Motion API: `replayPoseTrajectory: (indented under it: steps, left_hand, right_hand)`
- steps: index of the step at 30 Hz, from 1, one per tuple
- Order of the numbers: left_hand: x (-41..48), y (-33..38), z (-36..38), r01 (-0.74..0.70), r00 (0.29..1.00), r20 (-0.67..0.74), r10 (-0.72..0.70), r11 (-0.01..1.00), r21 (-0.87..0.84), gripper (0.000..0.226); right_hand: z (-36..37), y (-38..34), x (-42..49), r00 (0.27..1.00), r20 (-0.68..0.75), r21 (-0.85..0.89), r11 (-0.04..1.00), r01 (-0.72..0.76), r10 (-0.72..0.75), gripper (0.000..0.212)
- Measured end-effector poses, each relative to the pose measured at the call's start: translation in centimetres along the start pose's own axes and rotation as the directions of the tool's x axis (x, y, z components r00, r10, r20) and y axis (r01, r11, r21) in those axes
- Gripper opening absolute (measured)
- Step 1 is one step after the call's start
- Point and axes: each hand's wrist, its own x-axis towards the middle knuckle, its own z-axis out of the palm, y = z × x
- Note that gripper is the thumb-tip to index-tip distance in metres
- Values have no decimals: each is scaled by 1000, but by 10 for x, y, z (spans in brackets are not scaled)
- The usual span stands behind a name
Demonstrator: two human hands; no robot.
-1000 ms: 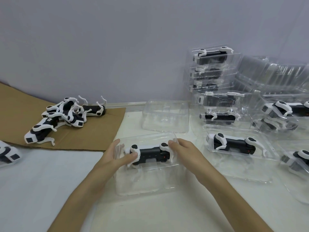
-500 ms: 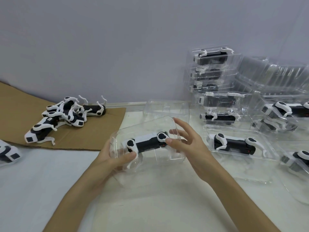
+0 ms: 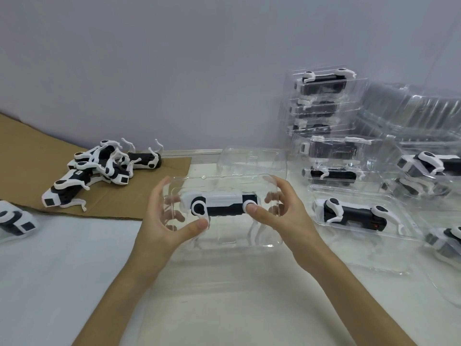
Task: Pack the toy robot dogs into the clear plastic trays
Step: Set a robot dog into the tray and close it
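The left hand (image 3: 169,221) and right hand (image 3: 282,216) grip the ends of a clear plastic tray (image 3: 219,181) containing one black-and-white toy robot dog (image 3: 222,204). Filled trays (image 3: 324,113) stand stacked at right; several loose dogs (image 3: 109,161) on brown cardboard (image 3: 25,151) are not yet packed.

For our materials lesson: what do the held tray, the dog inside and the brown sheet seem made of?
Tray: thin clear plastic, glossy; see-through with bright glints. Dog: probably hard plastic, smooth white and black shells. Sheet: likely cardboard, dull brown, creased.
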Motion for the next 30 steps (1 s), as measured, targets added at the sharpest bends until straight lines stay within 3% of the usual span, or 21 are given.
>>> replayPoseTrajectory:
  steps: [5,12,18,21,23,26,28,30]
  left_hand:
    - [-2,-3,3,51,998,-29,-50,999,13,84]
    - [-1,-5,3,119,991,-65,-116,991,54,93]
    - [0,-5,1,238,962,183,-203,950,-203,71]
    - [0,-4,1,265,964,83,-253,941,-212,80]
    - [0,-2,0,255,967,58,-248,944,-211,73]
    - [-1,-1,0,247,968,96,-233,953,-175,65]
    - [-2,-2,3,233,970,94,-223,965,-119,52]
    - [-3,-3,6,223,973,79,-216,970,-97,47]
  right_hand:
    - [4,1,-2,998,-65,-19,1000,-6,4,71]
    - [4,5,-1,992,-123,-135,990,-30,13,70]
    - [5,12,1,990,-58,-196,971,-139,130,59]
    - [4,10,2,988,-129,-241,964,-114,85,67]
    - [4,10,1,989,-144,-318,946,-58,12,68]
    - [9,7,-6,978,-96,-509,853,111,-185,69]
    - [14,4,-12,950,50,-651,711,264,-307,67]
    - [19,3,-17,929,225,-747,560,358,-294,63]
